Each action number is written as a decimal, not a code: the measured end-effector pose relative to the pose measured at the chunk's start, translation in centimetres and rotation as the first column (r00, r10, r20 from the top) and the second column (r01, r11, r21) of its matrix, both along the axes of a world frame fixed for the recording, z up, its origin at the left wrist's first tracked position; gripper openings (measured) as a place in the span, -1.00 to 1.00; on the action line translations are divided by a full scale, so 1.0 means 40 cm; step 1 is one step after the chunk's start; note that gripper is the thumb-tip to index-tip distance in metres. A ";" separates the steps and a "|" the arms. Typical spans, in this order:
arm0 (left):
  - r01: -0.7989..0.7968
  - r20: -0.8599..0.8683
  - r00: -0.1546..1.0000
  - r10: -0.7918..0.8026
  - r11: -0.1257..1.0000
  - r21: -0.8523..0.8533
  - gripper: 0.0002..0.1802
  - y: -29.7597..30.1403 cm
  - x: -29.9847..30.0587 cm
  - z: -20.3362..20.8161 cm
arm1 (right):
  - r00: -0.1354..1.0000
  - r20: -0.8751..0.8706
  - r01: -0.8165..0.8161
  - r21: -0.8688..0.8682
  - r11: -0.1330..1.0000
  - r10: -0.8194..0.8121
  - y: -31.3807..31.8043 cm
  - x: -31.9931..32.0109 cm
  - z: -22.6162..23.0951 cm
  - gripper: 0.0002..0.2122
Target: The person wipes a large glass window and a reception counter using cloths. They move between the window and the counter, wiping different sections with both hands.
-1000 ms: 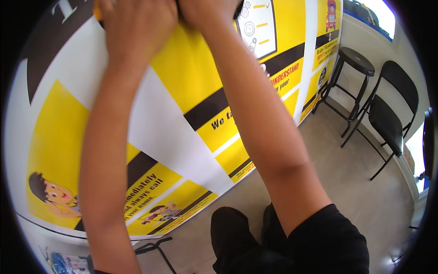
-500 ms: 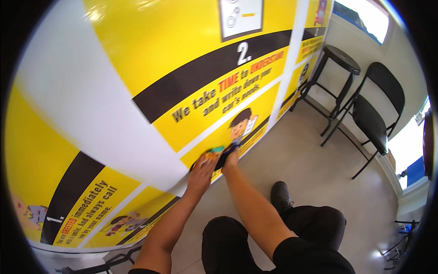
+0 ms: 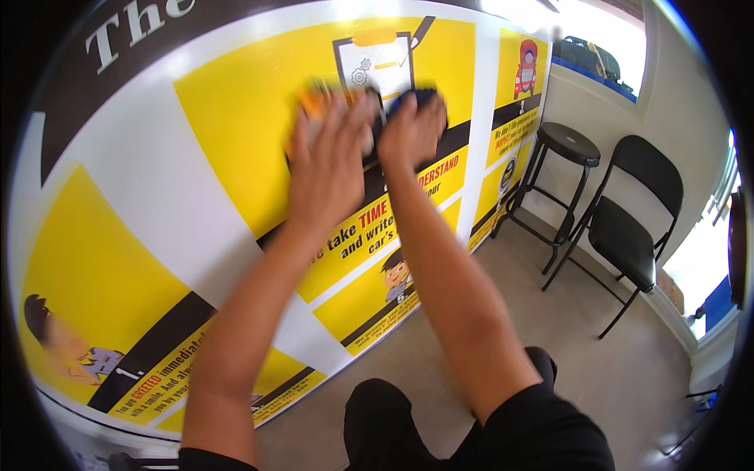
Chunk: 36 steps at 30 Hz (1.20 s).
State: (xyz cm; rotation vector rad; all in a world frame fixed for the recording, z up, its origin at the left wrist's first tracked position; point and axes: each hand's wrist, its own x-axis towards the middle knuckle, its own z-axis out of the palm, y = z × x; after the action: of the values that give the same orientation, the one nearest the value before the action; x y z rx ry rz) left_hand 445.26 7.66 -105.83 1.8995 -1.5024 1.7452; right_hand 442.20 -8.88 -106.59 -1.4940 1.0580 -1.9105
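Note:
My left hand (image 3: 330,149) presses, fingers stretched upward, on a crumpled cloth (image 3: 314,104) with orange and other colours, blurred by motion. Beside it, my right hand (image 3: 410,135) is bent over a dark blue-black cloth (image 3: 426,97). Both cloths lie against the upper part of a glossy yellow, white and black printed panel (image 3: 228,102), over a clipboard picture and a dark band. Most of each cloth is hidden under my hands. Whether the two cloths touch each other, I cannot tell.
To the right of the panel stand a black round stool (image 3: 569,143) and a black folding chair (image 3: 628,235), near a window (image 3: 601,47). Below are a grey floor (image 3: 503,298) and my dark-trousered knees. Black metal tubing (image 3: 133,461) shows at the lower left edge.
Both hands have moved up the panel with the cloths, from its low edge to the clipboard picture. The view has tilted up, and my shoe is out of sight.

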 end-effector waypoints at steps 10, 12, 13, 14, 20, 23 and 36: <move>-0.059 0.185 0.976 0.114 0.959 -0.277 -0.37 -0.045 0.004 0.600 | 0.985 -0.149 -0.146 -0.467 0.872 0.085 0.049 -0.049 0.557 -0.33; -0.170 0.353 0.897 0.265 0.945 -0.279 -0.37 -0.070 0.074 0.509 | 0.990 -0.095 -0.133 -0.426 0.895 0.102 0.022 -0.062 0.453 -0.35; -0.139 0.352 0.914 0.202 0.970 -0.198 -0.38 -0.114 0.055 0.409 | 0.994 0.113 0.043 -0.455 0.889 0.010 -0.062 -0.016 0.385 -0.34; -0.221 0.323 0.915 0.240 0.971 -0.094 -0.38 -0.136 0.018 0.303 | 0.995 0.090 0.071 -0.397 0.915 -0.039 -0.092 -0.022 0.294 -0.35; -0.279 0.322 0.940 0.114 0.799 0.533 -0.34 -0.153 -0.061 -0.282 | 0.994 0.075 0.089 -0.096 0.991 -0.082 -0.199 -0.075 -0.377 -0.36; -0.191 0.245 0.969 -0.017 0.575 0.795 -0.28 -0.130 -0.047 -0.551 | 0.997 0.055 0.031 0.380 0.925 -0.055 -0.161 -0.041 -0.776 -0.36; -0.050 -0.085 0.994 0.071 0.973 0.224 -0.22 -0.475 -0.110 0.162 | 0.971 0.119 0.198 0.090 0.976 -0.208 -0.682 -0.144 -0.004 -0.40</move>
State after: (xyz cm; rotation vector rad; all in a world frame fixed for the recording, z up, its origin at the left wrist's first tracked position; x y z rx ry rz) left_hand 440.88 -11.36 -99.37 2.1209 -1.6824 1.5451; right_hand 436.43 -36.17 -106.75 -1.2436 1.2513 -2.0477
